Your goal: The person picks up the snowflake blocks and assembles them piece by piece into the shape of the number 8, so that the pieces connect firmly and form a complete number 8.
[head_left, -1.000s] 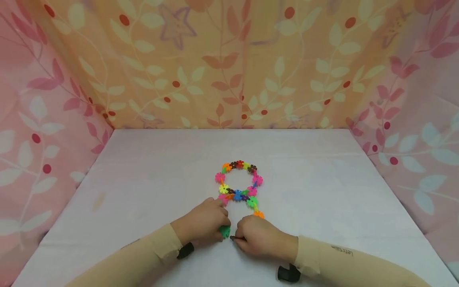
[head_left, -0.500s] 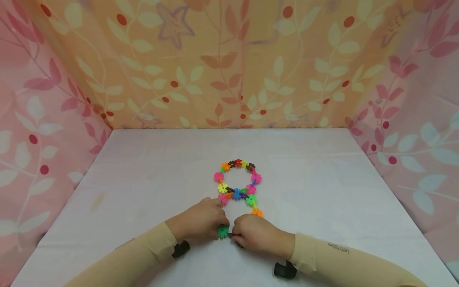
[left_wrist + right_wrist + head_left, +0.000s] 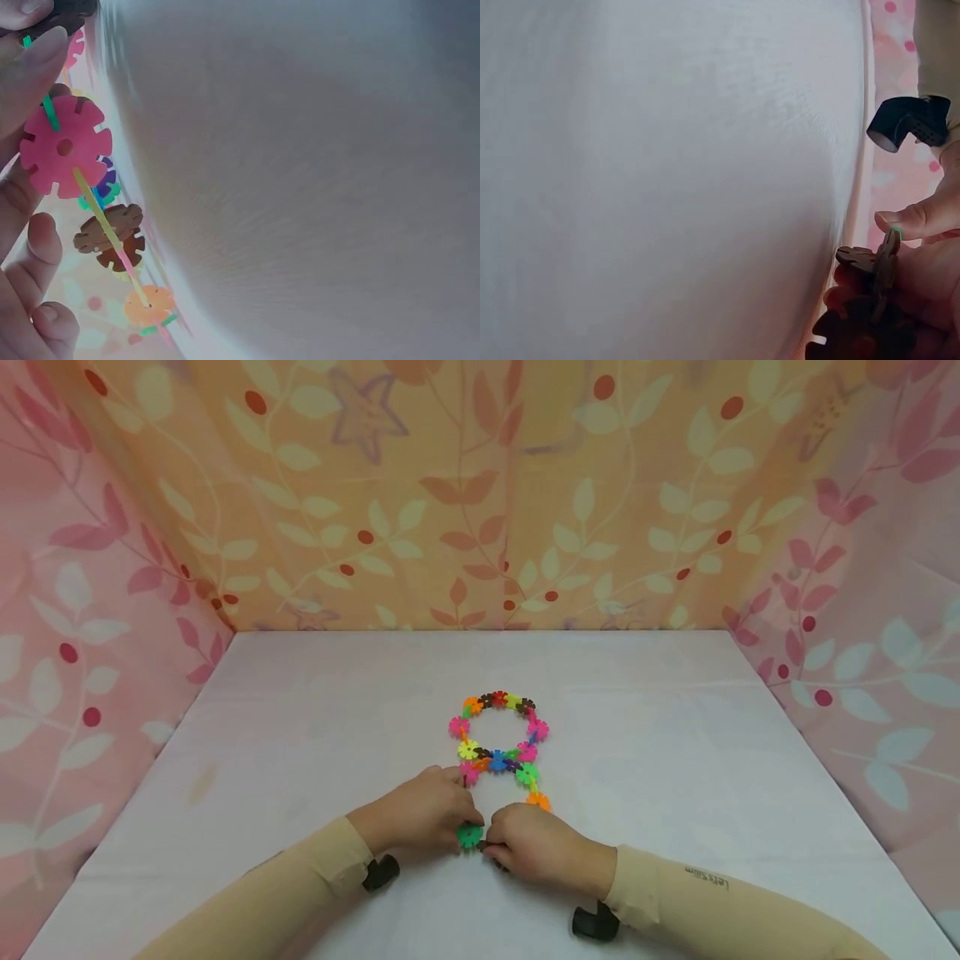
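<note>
A chain of coloured flower discs [image 3: 497,761] lies on the white table in the head view, forming a ring with two strands running toward me. My left hand [image 3: 423,810] pinches a green flower disc [image 3: 470,837] on the left strand, a pink disc [image 3: 66,146] slotted beside it. Facing it, my right hand [image 3: 543,843] grips brown flower discs [image 3: 862,330], several slots visible along their rims. One brown disc meets the green disc's edge; whether they are slotted together I cannot tell. An orange disc [image 3: 537,801] ends the visible right strand, just beyond my right knuckles.
White cloth covers the table [image 3: 300,710]. Floral curtains [image 3: 480,493] stand behind it and along both sides. A black wrist device [image 3: 596,922] sits under my right sleeve, another black device [image 3: 381,872] under the left.
The green disc has come into fuller view below my left fingers. My right hand has brought the brown disc up against its edge. The ring of discs stays almost where it was.
</note>
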`<act>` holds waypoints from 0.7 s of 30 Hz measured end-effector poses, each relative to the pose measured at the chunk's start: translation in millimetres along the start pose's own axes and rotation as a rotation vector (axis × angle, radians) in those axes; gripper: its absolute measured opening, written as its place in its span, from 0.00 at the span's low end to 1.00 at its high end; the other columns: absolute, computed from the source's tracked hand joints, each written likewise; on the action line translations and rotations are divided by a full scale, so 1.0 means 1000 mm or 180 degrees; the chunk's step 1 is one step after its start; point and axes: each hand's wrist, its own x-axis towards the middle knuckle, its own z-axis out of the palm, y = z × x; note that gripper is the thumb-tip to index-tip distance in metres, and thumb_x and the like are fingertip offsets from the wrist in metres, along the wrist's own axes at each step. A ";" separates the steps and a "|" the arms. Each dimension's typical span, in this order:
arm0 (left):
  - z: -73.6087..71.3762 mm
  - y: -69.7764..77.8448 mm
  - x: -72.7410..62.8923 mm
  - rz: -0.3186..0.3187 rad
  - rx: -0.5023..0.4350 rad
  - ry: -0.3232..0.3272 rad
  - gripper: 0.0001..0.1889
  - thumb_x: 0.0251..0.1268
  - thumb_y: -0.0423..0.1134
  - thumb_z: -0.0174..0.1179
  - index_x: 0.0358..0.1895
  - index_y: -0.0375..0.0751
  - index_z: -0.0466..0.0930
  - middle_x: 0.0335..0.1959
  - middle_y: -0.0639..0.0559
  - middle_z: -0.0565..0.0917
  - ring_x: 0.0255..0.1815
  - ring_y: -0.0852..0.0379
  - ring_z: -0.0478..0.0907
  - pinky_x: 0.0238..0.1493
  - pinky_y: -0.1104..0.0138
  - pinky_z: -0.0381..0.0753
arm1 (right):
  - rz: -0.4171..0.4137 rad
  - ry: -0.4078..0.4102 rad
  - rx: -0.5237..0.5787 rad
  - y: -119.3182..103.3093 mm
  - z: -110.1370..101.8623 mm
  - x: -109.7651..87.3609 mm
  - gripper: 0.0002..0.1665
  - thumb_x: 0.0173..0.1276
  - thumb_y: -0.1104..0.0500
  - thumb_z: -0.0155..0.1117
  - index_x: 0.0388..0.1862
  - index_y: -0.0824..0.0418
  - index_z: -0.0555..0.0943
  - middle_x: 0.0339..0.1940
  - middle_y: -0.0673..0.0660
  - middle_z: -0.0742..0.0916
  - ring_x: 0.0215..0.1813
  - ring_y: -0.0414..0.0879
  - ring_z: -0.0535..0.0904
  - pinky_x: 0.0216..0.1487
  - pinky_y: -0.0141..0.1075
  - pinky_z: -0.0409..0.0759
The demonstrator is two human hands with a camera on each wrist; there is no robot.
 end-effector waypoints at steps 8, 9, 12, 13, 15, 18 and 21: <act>-0.001 0.000 0.003 -0.0160 0.0010 -0.0173 0.14 0.46 0.50 0.69 0.40 0.60 0.84 0.30 0.69 0.80 0.33 0.66 0.65 0.30 0.72 0.61 | 0.0043 0.0077 0.0074 0.002 0.002 0.000 0.11 0.62 0.58 0.62 0.20 0.53 0.80 0.17 0.40 0.71 0.23 0.33 0.66 0.29 0.23 0.67; -0.001 0.000 0.003 -0.0168 -0.0014 -0.0178 0.14 0.46 0.49 0.70 0.39 0.60 0.84 0.29 0.69 0.80 0.33 0.66 0.65 0.30 0.72 0.60 | 0.0051 0.0078 0.0074 0.002 0.002 0.000 0.11 0.62 0.57 0.62 0.20 0.53 0.80 0.17 0.40 0.72 0.23 0.33 0.66 0.29 0.23 0.67; 0.000 0.000 0.003 -0.0181 -0.0076 -0.0154 0.13 0.46 0.48 0.69 0.38 0.59 0.83 0.29 0.69 0.79 0.33 0.66 0.65 0.30 0.72 0.60 | 0.0055 0.0092 0.0053 0.003 0.001 -0.001 0.11 0.62 0.58 0.62 0.20 0.53 0.80 0.17 0.40 0.72 0.23 0.32 0.67 0.30 0.23 0.68; 0.001 0.000 0.003 -0.0185 -0.0089 -0.0141 0.13 0.46 0.48 0.69 0.38 0.59 0.83 0.29 0.69 0.79 0.33 0.66 0.65 0.30 0.72 0.60 | 0.0061 0.0102 0.0048 0.003 0.001 -0.001 0.11 0.62 0.58 0.62 0.19 0.53 0.80 0.17 0.40 0.72 0.23 0.33 0.67 0.30 0.24 0.68; 0.001 0.001 0.003 -0.0180 -0.0106 -0.0117 0.12 0.45 0.48 0.69 0.37 0.59 0.83 0.28 0.69 0.79 0.33 0.66 0.65 0.30 0.72 0.59 | 0.0068 0.0123 0.0051 0.004 0.001 -0.001 0.11 0.62 0.58 0.62 0.19 0.53 0.79 0.17 0.40 0.72 0.23 0.32 0.67 0.30 0.24 0.68; 0.003 0.002 0.004 -0.0151 -0.0091 -0.0082 0.13 0.45 0.49 0.70 0.37 0.59 0.83 0.28 0.69 0.79 0.33 0.66 0.64 0.29 0.72 0.59 | 0.0056 0.0135 0.0061 0.006 0.002 -0.001 0.11 0.62 0.57 0.62 0.19 0.53 0.79 0.17 0.40 0.72 0.24 0.33 0.67 0.31 0.24 0.68; 0.003 0.003 0.005 -0.0092 -0.0054 -0.0058 0.13 0.45 0.51 0.70 0.37 0.59 0.84 0.28 0.69 0.79 0.33 0.66 0.64 0.29 0.72 0.58 | 0.0035 0.0133 0.0056 0.007 0.002 -0.001 0.11 0.62 0.56 0.62 0.20 0.53 0.80 0.17 0.40 0.72 0.24 0.33 0.67 0.30 0.23 0.68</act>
